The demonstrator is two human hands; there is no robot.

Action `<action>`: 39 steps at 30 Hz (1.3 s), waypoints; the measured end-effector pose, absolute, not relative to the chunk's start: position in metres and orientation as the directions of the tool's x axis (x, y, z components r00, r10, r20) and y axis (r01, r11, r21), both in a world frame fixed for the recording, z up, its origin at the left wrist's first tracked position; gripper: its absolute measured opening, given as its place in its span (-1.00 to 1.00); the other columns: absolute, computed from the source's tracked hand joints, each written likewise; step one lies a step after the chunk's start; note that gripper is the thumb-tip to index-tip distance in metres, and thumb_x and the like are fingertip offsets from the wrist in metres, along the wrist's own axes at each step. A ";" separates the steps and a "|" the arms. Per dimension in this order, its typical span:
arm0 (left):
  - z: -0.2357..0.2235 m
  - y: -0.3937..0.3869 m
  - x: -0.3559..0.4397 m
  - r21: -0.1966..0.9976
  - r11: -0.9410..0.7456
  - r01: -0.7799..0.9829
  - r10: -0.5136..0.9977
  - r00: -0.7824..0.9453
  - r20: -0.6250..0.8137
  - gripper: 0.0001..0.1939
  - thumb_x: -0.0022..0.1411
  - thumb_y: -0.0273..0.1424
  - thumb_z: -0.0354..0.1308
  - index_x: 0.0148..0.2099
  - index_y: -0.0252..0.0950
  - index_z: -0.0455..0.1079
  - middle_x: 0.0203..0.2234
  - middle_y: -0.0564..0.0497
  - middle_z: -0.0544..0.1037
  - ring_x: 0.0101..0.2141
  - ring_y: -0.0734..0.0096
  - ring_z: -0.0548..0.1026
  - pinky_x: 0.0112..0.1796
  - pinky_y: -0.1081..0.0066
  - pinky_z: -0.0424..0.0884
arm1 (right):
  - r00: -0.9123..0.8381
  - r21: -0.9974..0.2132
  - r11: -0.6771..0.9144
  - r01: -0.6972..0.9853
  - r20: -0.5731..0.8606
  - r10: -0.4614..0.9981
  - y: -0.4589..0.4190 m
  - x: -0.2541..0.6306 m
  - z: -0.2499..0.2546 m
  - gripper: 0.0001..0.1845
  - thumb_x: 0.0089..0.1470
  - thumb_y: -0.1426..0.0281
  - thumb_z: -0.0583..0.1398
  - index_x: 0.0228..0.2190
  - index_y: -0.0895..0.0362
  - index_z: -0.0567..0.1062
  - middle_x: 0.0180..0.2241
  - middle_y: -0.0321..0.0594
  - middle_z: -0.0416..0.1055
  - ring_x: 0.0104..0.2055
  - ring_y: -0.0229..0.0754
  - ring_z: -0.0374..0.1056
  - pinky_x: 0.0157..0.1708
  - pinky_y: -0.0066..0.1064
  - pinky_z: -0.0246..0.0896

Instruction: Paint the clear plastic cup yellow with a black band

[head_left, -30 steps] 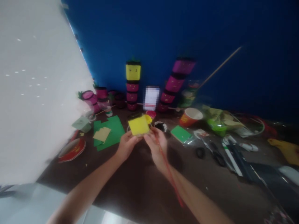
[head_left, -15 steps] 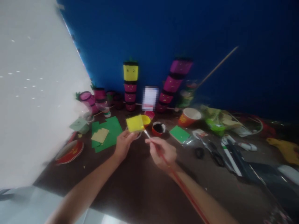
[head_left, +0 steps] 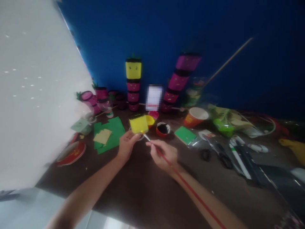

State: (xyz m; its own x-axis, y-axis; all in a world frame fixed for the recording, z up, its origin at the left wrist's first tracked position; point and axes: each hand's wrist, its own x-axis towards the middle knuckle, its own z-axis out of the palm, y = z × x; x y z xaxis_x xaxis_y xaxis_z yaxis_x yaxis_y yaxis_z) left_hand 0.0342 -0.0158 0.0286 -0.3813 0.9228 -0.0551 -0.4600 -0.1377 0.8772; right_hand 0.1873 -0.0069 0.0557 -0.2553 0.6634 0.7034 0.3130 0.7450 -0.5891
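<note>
My left hand (head_left: 126, 143) is closed on a yellow-painted cup (head_left: 139, 124), gripping it low with the thumb in front. A dark band shows along the cup's top edge. My right hand (head_left: 164, 154) pinches a paintbrush (head_left: 171, 166) with a long red handle that runs back over the forearm. The yellow-loaded bristles touch the cup's lower front side. Just behind the cup stands a small pot of yellow paint (head_left: 150, 120), partly covered by it. Beside that are a pink paint pot (head_left: 153, 114) and a red pot with dark paint (head_left: 163, 129).
Stacked cup figures, one yellow-topped (head_left: 133, 70) and one magenta (head_left: 178, 82), stand at the blue wall beside a blurred phone (head_left: 154, 98). Green paper (head_left: 114, 130) lies left. Rightward are a paper cup (head_left: 196, 116), green sheets (head_left: 185, 135), scissors (head_left: 224, 159) and a marker (head_left: 239, 160).
The cup has tipped slightly, so its dark top edge now shows. The brush tip has moved a little left along the cup's lower side. The camera view has shifted slightly.
</note>
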 end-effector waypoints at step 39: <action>0.026 -0.018 0.037 0.898 -0.139 -0.416 0.913 -0.405 -0.046 -0.72 -0.10 -0.35 0.35 -0.28 -0.34 0.49 -0.36 -0.03 0.60 -0.28 0.37 0.54 -0.12 0.34 0.37 | -0.280 -0.598 0.754 0.271 0.700 0.657 -0.013 0.186 0.054 -0.81 0.01 0.55 0.13 -0.32 0.08 0.45 -0.45 -0.27 0.54 -0.45 -0.26 0.48 -0.39 -0.46 0.43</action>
